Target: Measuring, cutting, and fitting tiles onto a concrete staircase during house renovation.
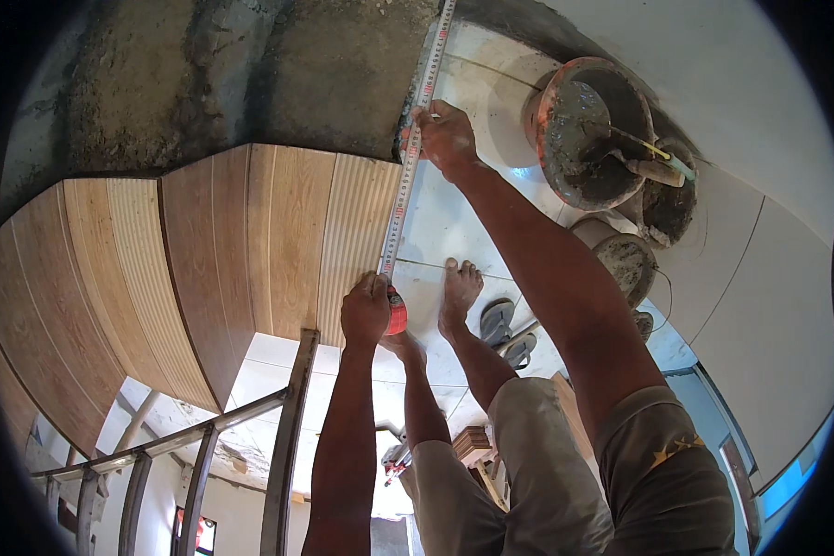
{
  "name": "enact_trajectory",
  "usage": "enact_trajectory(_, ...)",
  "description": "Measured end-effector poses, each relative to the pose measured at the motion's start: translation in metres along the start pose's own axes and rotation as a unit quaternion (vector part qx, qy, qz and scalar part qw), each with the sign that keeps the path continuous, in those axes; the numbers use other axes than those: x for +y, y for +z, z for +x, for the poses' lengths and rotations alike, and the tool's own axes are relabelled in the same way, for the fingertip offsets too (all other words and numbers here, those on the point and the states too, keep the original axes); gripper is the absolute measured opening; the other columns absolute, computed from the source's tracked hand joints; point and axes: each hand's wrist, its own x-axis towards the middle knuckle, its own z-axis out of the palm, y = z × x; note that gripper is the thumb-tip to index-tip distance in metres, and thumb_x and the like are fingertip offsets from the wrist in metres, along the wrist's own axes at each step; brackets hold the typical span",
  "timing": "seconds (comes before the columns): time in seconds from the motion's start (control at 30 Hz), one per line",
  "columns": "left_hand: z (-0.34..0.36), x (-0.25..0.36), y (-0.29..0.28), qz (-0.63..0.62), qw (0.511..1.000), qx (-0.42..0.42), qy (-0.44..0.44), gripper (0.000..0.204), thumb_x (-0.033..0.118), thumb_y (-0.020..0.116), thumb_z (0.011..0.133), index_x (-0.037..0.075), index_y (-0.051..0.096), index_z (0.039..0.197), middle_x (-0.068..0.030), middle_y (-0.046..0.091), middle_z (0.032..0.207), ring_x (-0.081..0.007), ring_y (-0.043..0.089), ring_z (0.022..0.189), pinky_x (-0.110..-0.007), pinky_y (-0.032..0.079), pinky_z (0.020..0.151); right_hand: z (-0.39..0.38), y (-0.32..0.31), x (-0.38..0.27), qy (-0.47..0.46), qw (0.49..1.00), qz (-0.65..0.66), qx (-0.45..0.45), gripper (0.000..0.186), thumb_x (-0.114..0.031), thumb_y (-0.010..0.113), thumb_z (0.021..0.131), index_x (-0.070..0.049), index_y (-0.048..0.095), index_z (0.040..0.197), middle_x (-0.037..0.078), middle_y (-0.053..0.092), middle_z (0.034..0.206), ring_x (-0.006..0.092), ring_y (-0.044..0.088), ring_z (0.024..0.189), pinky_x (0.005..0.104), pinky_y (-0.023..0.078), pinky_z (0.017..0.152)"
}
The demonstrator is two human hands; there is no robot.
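Observation:
My left hand [365, 310] is closed around the red case of a tape measure [397, 311], just beside the edge of the wood-look stair tiles [292, 232]. From the case a white blade [403, 190] runs away from me along the tile edge and past the top of the view. Farther along, my right hand [447, 139] pinches the blade between thumb and fingers, near the corner where the tiled step meets bare rough concrete [343, 83]. A small orange-red thing behind the blade, below my right fingers, is mostly hidden.
An orange-rimmed tub [574, 181] of wet mortar with a trowel [653, 170] stands right of my right hand. A mortar-stained bucket [624, 269] is nearer. Grey sandals [498, 320] lie by my bare feet [461, 292] on pale floor tiles. A metal railing [292, 435] rises at the lower left.

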Motion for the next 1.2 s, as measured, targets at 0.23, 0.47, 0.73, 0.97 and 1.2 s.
enact_trajectory(0.23, 0.0, -0.004, 0.005, 0.007, 0.999, 0.034, 0.017, 0.032, 0.033, 0.051, 0.102, 0.006, 0.067, 0.094, -0.023, 0.07, 0.089, -0.0476, 0.067, 0.083, -0.054, 0.053, 0.07, -0.002, -0.001, -0.001, -0.002, 1.0, 0.017, -0.008, 0.025, -0.026, 0.059, 0.105, -0.001, 0.063, 0.106, 0.011, 0.069, 0.075, 0.0183, 0.067, 0.06, 0.0341, 0.056, 0.056)
enact_trajectory(0.47, 0.001, -0.002, 0.003, 0.003, 1.0, 0.018, -0.013, 0.031, 0.033, 0.052, 0.101, 0.007, 0.067, 0.095, -0.0231, 0.07, 0.088, -0.0479, 0.067, 0.083, -0.054, 0.053, 0.07, -0.003, -0.001, -0.002, 0.003, 0.999, 0.026, -0.019, 0.024, -0.025, 0.058, 0.106, -0.001, 0.062, 0.106, 0.012, 0.069, 0.078, 0.0184, 0.067, 0.063, 0.0344, 0.057, 0.058)
enact_trajectory(0.73, 0.002, -0.008, 0.006, 0.01, 1.0, 0.013, 0.009, 0.032, 0.034, 0.052, 0.101, 0.007, 0.068, 0.096, -0.0234, 0.071, 0.095, -0.0476, 0.067, 0.087, -0.054, 0.054, 0.074, -0.003, 0.0, 0.002, -0.025, 1.0, 0.002, -0.01, 0.023, -0.023, 0.057, 0.105, -0.001, 0.061, 0.105, 0.012, 0.069, 0.077, 0.0182, 0.066, 0.062, 0.0343, 0.057, 0.058)
enact_trajectory(0.97, 0.001, -0.009, 0.008, 0.021, 0.999, 0.032, -0.005, 0.034, 0.035, 0.051, 0.102, 0.006, 0.069, 0.098, -0.0229, 0.071, 0.096, -0.0472, 0.068, 0.088, -0.054, 0.055, 0.074, -0.002, 0.003, 0.007, -0.016, 1.0, 0.019, -0.011, 0.024, -0.023, 0.055, 0.106, 0.0, 0.06, 0.101, 0.012, 0.07, 0.078, 0.0183, 0.067, 0.062, 0.0344, 0.057, 0.06)
enact_trajectory(1.2, -0.001, -0.002, 0.004, 0.013, 0.999, 0.029, -0.011, 0.034, 0.035, 0.052, 0.102, 0.006, 0.068, 0.095, -0.0225, 0.071, 0.089, -0.0477, 0.068, 0.084, -0.053, 0.054, 0.072, -0.002, 0.004, 0.011, -0.021, 1.0, -0.001, -0.016, 0.028, -0.026, 0.054, 0.107, 0.0, 0.059, 0.101, 0.013, 0.07, 0.078, 0.0191, 0.069, 0.064, 0.0346, 0.057, 0.06)
